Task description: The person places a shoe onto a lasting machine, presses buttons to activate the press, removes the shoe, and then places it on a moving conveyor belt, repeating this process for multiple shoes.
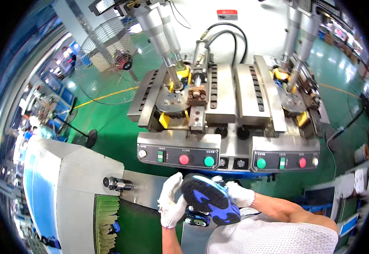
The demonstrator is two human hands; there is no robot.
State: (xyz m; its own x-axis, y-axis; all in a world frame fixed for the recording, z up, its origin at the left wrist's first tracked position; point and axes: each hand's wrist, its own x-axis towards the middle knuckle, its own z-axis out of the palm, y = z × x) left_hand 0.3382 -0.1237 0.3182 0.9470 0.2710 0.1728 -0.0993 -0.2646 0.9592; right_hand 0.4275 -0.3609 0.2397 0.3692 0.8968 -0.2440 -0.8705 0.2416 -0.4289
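A sports shoe, with a black and blue sole facing up toward me, is tilted in front of my body. My right hand, in a white glove, grips it from the right, its fingers partly hidden behind the shoe. On the left, my left hand, also white-gloved, is beside one end of the sole with fingers stretched up and thumb apart; I cannot tell whether it touches. Under the held shoe, part of another blue and black shoe shows.
Ahead stands a metal machine with two stations and two button panels. At left, a grey-white housing has a bristle curtain over a green conveyor belt. A metal cylinder projects nearby. A large fan stands behind.
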